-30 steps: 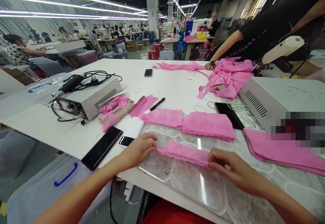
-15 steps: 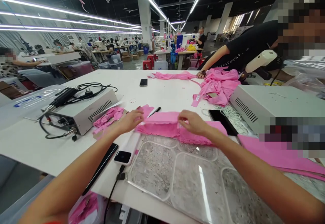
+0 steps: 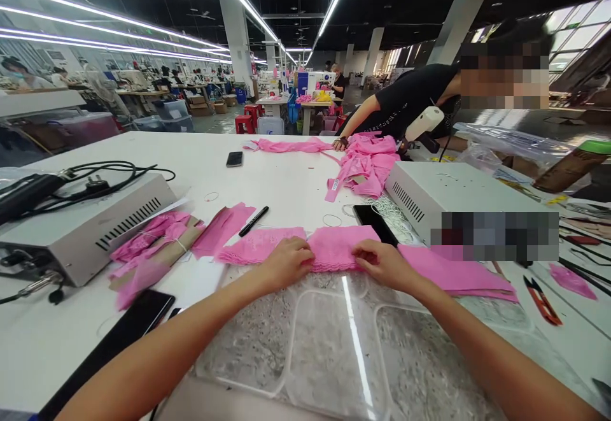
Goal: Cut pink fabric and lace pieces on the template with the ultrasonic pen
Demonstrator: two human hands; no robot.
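Two pink fabric pieces with scalloped near edges lie side by side at the far edge of a clear, compartmented plastic sheet. My left hand (image 3: 291, 260) rests over the right end of the left fabric piece (image 3: 260, 246), its fingers closed at the left edge of the right fabric piece (image 3: 340, 248). With thumb and fingers together, my right hand (image 3: 382, 263) pinches that piece's near right corner. The fingertips partly hide the fabric edges. Beyond the left piece lie a black pen (image 3: 254, 221) and another pink piece (image 3: 223, 228).
Grey metal boxes stand left (image 3: 95, 227) and right (image 3: 458, 192). A bundle of pink fabric (image 3: 155, 242) lies left, a dark phone (image 3: 375, 222) beyond my right hand, red-handled snips (image 3: 544, 303) far right. Across the table, a co-worker's hand (image 3: 340, 144) touches a pink pile (image 3: 365, 163).
The view has swung right. The fabric strip held raised between my hands now lies flat. My left hand has moved in from its far left end to the near edge, closer to my right.
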